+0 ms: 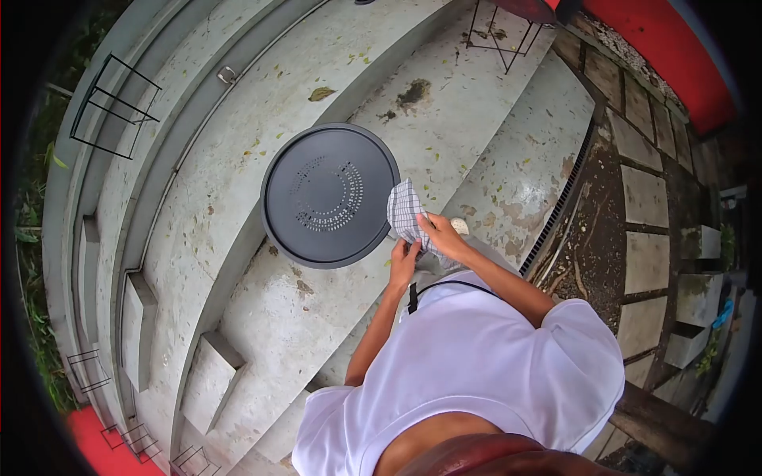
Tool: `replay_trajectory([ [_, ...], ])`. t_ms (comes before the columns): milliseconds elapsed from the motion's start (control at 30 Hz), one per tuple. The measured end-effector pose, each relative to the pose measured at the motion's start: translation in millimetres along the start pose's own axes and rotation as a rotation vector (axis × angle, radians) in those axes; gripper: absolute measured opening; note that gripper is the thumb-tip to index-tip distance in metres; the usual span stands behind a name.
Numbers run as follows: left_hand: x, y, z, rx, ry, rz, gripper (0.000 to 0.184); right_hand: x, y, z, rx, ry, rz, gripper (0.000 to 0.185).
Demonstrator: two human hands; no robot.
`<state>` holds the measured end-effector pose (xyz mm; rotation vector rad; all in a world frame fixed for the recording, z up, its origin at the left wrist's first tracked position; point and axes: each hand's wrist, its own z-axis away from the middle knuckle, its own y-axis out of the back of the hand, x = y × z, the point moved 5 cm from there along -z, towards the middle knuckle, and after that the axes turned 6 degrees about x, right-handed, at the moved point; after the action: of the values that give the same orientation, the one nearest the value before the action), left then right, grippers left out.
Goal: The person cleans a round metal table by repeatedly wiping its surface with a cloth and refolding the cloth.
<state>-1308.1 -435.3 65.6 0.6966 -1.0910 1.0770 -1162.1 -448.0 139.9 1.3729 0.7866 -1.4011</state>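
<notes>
A white cloth with a dark checked pattern (406, 211) is bunched up in front of my body, at the right edge of a round dark grey tabletop (286, 218). My left hand (404, 260) pinches the lower end of the cloth. Higher up and to the right, my right hand (441, 235) is closed on the cloth's side. Some of my fingertips are hidden behind the fabric. Small holes form curved rows in the middle of the tabletop.
Wide grey concrete steps (238, 159) with peeling paint and scattered leaves surround me. Black metal frames (119, 111) stand on the steps at left. A red round top (524, 8) on thin legs is at the upper right. Along the right runs a drain grate (562, 198) beside paving slabs (644, 198).
</notes>
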Motion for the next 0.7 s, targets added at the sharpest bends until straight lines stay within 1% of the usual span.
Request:
replay_trajectory([
  [33,4.6,-4.4,-2.2,0.021,-0.034,0.035,0.031,9.4,5.1,0.4,0.051,0.012,-0.065,0.048],
  [67,12.0,-5.8,-2.4,0.028,-0.048,0.029,0.031,7.8,13.0,1.0,0.045,0.026,-0.073,0.048],
  [133,45.2,-6.0,4.6,0.111,-0.238,-0.353,0.039,8.6,36.4,3.0,0.046,-0.012,-0.012,0.047],
  [167,66.3,-11.3,10.5,0.141,-0.274,-0.475,0.04,9.8,49.1,4.5,0.056,-0.036,0.02,0.046],
  [200,83.8,-20.2,14.0,0.127,-0.287,-0.482,0.04,10.7,62.7,5.8,0.074,-0.03,0.013,0.046],
  [267,111.1,-51.5,19.9,0.024,-0.42,-0.696,0.04,17.0,92.5,12.6,0.071,-0.033,0.053,0.048],
  [300,115.5,-69.2,17.5,0.005,-0.412,-0.694,0.037,17.5,108.8,17.4,0.152,0.007,-0.012,0.048],
  [333,119.9,-89.2,14.2,-0.013,-0.413,-0.695,0.037,25.8,129.2,20.5,0.167,-0.001,-0.013,0.048],
  [400,128.0,-136.3,3.2,-0.134,-0.431,-0.603,0.033,51.3,170.7,23.6,0.21,-0.098,-0.047,0.045],
  [433,119.7,-159.3,-7.1,-0.218,-0.346,-0.56,0.026,63.2,192.6,26.1,0.227,-0.107,-0.051,0.045],
  [467,119.3,-186.0,-11.4,-0.235,-0.346,-0.562,0.026,72.6,216.1,28.0,0.253,-0.155,-0.115,0.046],
  [500,115.8,-215.0,-15.7,-0.341,-0.245,-0.408,0.02,81.5,238.9,29.3,0.278,-0.199,-0.181,0.046],
  [533,113.5,-244.6,-20.2,-0.443,-0.142,-0.254,0.017,87.8,260.9,30.9,0.294,-0.2,-0.183,0.046],
  [567,119.0,-274.6,-19.4,-0.528,-0.054,-0.19,0.021,87.0,284.2,34.8,0.354,-0.183,-0.284,0.048],
  [600,120.8,-303.1,-21.1,-0.54,-0.046,-0.19,0.021,90.2,305.5,39.8,0.413,-0.169,-0.383,0.052],
  [633,122.4,-331.6,-22.3,-0.533,-0.041,-0.12,0.022,115.2,320.5,37.9,0.474,-0.175,-0.491,0.055],
  [667,121.5,-357.4,-25.4,-0.523,-0.035,-0.05,0.024,117.9,340.9,45.1,0.484,-0.185,-0.488,0.055],
  [700,120.1,-381.7,-28.9,-0.55,-0.01,-0.013,0.027,125.2,359.7,54.3,0.51,-0.322,-0.517,0.057],
])
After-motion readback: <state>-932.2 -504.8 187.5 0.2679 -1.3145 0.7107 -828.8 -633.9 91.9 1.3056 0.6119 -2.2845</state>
